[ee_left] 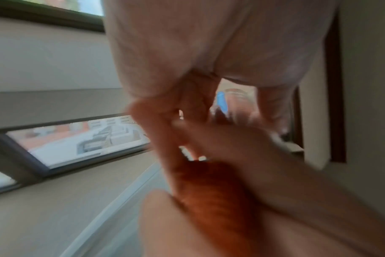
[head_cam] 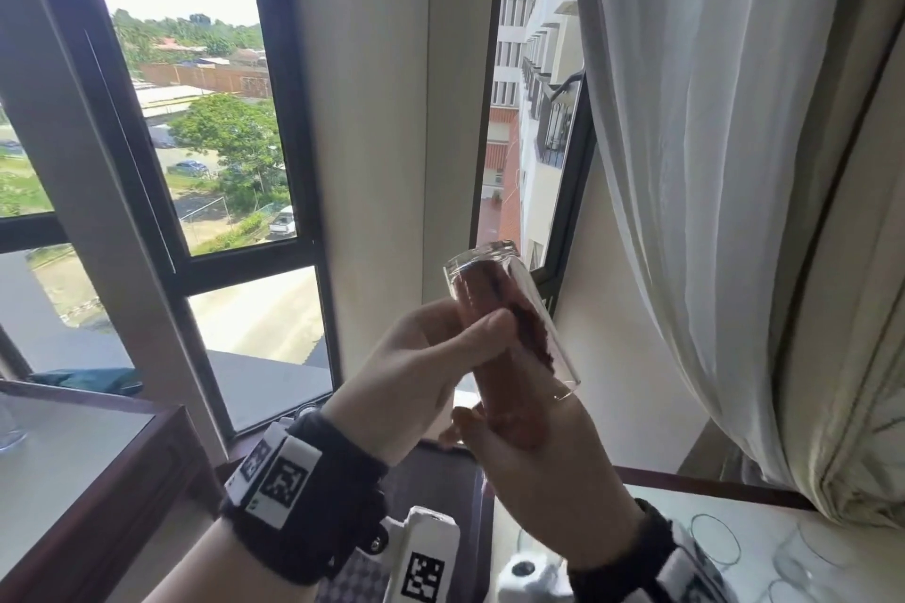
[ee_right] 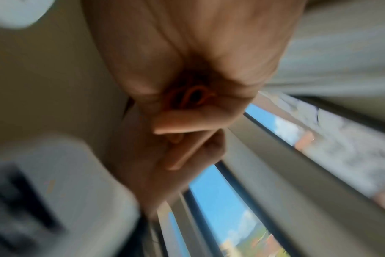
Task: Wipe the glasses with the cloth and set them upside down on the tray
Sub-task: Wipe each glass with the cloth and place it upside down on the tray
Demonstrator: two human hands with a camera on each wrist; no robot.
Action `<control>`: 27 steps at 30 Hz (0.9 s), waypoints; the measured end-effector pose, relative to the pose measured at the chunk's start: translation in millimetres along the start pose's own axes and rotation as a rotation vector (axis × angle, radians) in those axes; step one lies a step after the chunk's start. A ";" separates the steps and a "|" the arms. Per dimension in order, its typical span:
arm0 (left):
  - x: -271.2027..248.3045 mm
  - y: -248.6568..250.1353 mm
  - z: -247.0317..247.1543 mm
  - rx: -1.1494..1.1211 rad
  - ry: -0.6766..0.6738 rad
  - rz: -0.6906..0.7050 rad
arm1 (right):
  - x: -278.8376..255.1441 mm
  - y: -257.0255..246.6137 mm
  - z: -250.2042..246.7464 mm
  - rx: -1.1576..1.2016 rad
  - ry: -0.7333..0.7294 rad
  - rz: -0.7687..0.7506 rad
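Observation:
In the head view a clear glass [head_cam: 482,262] is held up in front of the window, tilted, with its thick base uppermost. My left hand [head_cam: 440,353] grips its side, thumb across the front. A rust-orange cloth [head_cam: 534,338] is stuffed inside the glass and hangs out of its lower mouth. My right hand [head_cam: 534,470] holds that cloth from below, just under the rim. Both wrist views are blurred; the left wrist view shows the cloth [ee_left: 213,191] between the hands, and the right wrist view shows the cloth [ee_right: 193,97] bunched in my curled fingers.
Several other clear glasses [head_cam: 715,539] stand on the pale table top at the lower right. A second wood-edged table [head_cam: 161,446] sits at the left with one glass [head_cam: 10,421] on it. A white curtain [head_cam: 734,162] hangs to the right and window frames stand behind.

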State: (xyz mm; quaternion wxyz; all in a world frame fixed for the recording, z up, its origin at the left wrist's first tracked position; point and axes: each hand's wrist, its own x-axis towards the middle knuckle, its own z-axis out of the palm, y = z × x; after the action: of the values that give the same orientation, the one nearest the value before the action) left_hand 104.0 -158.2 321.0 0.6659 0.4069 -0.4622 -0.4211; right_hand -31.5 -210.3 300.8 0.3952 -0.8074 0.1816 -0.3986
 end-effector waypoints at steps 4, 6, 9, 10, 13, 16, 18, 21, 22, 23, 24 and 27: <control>1.4 -6.0 -3.9 -0.105 0.059 -0.010 | -2.3 -0.8 0.5 0.365 -0.169 0.299; 6.1 -3.3 -0.2 0.048 0.172 -0.014 | -1.3 10.1 0.9 -0.036 -0.005 0.082; 9.9 2.3 3.5 0.289 0.222 0.016 | 3.1 28.5 -1.2 -0.699 0.021 -0.299; 9.2 4.3 5.5 0.302 0.203 0.025 | 3.4 28.7 -0.5 -0.665 0.016 -0.289; 3.0 2.8 5.6 0.180 0.075 0.028 | -0.1 19.9 -2.2 0.029 -0.097 0.022; -0.5 -7.6 -4.9 -0.119 -0.061 0.027 | -6.5 -1.0 -3.2 0.888 -0.299 0.260; 2.3 -17.5 -9.7 -0.203 -0.078 0.002 | -6.0 -4.5 1.9 1.277 -0.281 0.241; 7.7 -23.0 -11.1 -0.117 -0.029 -0.031 | -0.2 1.9 3.4 1.306 -0.068 0.260; 8.6 -24.2 -12.5 -0.061 -0.019 -0.057 | 0.6 4.8 0.9 1.149 0.014 0.276; 8.9 -26.3 -14.7 -0.012 -0.012 -0.080 | 1.1 6.8 -2.1 0.977 0.098 0.309; 7.3 -24.9 -14.7 0.019 -0.002 -0.101 | 0.4 11.0 -4.5 0.784 0.174 0.330; 2.9 -12.3 -9.5 -0.010 0.064 -0.158 | -3.8 23.0 -8.3 0.252 0.301 0.161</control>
State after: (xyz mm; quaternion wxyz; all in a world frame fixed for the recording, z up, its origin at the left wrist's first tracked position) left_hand 111.4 -163.4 308.0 0.6470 0.4521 -0.4051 -0.4615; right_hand -39.9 -226.4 283.9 0.4922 -0.6658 0.2511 -0.5014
